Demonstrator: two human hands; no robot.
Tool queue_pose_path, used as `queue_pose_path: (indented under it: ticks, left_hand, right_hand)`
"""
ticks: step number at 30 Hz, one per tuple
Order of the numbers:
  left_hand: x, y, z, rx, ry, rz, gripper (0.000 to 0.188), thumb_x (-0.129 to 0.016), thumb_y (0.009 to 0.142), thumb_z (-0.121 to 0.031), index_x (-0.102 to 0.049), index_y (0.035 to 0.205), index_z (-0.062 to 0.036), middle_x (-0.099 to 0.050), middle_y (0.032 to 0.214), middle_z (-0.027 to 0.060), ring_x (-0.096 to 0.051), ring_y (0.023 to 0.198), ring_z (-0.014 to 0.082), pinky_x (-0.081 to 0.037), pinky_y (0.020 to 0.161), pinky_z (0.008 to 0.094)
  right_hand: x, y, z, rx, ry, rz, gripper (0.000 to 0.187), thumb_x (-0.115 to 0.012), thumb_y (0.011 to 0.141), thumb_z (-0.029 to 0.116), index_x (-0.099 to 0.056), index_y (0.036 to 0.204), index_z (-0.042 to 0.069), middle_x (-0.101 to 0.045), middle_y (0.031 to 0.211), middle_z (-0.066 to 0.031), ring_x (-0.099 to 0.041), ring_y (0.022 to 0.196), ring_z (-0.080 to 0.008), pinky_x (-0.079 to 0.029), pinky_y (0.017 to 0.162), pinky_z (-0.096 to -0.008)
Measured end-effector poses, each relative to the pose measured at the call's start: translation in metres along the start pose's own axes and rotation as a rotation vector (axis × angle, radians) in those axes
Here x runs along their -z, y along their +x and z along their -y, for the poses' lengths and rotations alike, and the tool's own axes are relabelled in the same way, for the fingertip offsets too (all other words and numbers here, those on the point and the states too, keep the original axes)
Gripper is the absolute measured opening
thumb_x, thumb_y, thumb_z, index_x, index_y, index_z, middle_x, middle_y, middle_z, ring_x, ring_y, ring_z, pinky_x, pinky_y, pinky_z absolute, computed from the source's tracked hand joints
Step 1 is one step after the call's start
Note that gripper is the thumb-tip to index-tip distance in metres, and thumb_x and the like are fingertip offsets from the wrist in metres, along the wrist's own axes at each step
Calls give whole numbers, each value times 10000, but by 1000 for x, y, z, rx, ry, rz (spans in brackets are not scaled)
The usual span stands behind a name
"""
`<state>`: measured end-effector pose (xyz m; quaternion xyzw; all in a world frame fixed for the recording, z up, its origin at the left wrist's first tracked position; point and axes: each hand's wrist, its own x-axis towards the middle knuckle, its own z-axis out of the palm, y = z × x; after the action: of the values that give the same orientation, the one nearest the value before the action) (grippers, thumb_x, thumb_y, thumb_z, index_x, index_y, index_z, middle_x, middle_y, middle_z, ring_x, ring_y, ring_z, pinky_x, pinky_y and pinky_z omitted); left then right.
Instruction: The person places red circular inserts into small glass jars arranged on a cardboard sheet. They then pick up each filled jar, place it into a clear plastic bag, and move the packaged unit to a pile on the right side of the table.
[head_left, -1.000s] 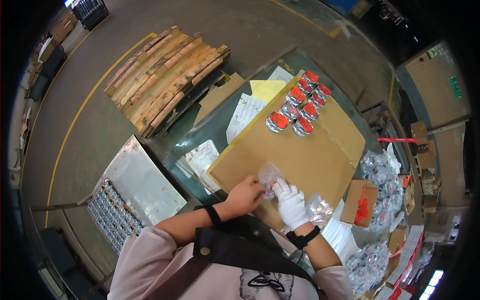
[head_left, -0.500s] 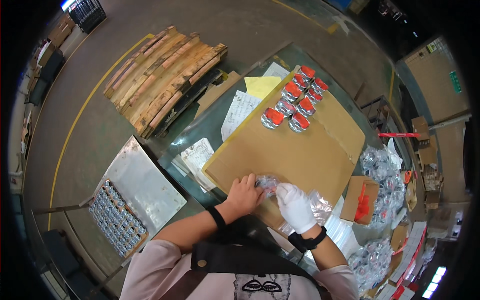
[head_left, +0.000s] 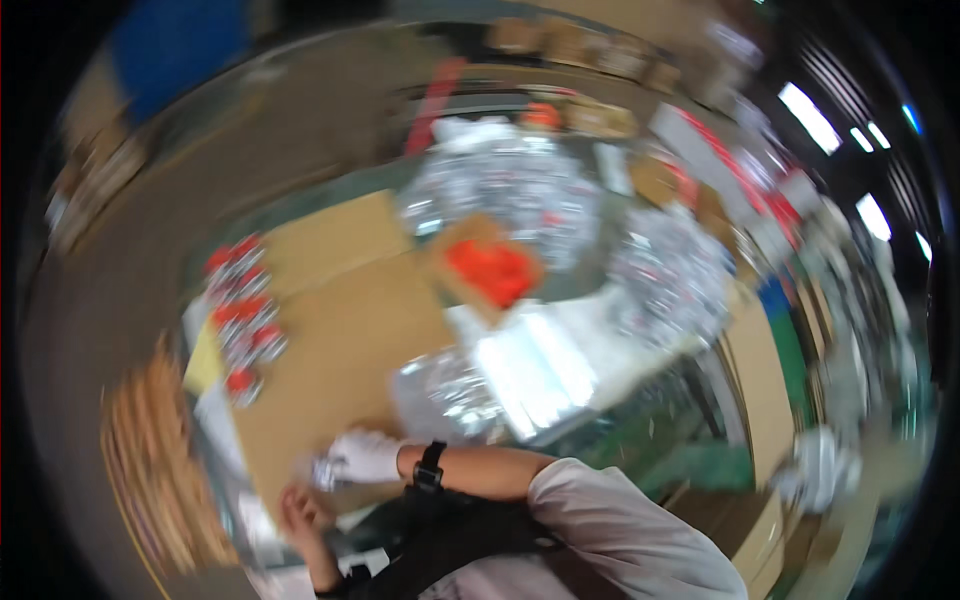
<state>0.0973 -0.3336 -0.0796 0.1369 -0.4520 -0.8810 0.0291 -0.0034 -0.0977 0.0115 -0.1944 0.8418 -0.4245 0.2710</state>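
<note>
The picture is smeared by motion. My right hand point(head_left: 366, 456), in a white glove, is closed on a small shiny silver part point(head_left: 322, 473) over the near left corner of a cardboard sheet point(head_left: 345, 330). My bare left hand point(head_left: 303, 512) is just below and left of that part. Blur hides how its fingers are set and whether they touch the part. Several silver parts with red tops point(head_left: 243, 310) stand in rows along the sheet's left side.
A small carton of red pieces point(head_left: 492, 270) sits beyond the sheet. Heaps of wrapped silver parts point(head_left: 500, 185) lie behind it, and another heap point(head_left: 668, 275) to the right. Clear plastic bags point(head_left: 535, 370) lie right of the sheet. Wooden pallets point(head_left: 160, 460) stand at left.
My view has swung to the right, so the table and my hands appear further left. My left hand, earlier on the clear-wrapped part, now shows a little below it. The right hand stays on it.
</note>
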Motion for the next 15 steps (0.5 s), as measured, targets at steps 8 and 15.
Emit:
queue_pose_path:
  ticks: [8, 15]
  left_hand:
    - [-155, 10, 64, 80, 896, 120, 234, -537, 969, -266, -634, 1106, -103, -617, 998, 1, -547, 807, 89, -436, 696, 234]
    - [-280, 5, 146, 16, 1240, 496, 159, -645, 892, -132, -671, 999, -18, -666, 748, 112, -635, 665, 169, -523, 640, 302]
  right_hand:
    - [246, -304, -168, 3, -784, -928, 259, -604, 871, 299, -666, 937, 56, -616, 920, -231, -614, 853, -342, -499, 793, -459]
    - [460, -428, -315, -1067, -787, -1009, 181, -543, 845, 110, -655, 944, 9, -663, 911, -226, -647, 897, -380, -515, 807, -461]
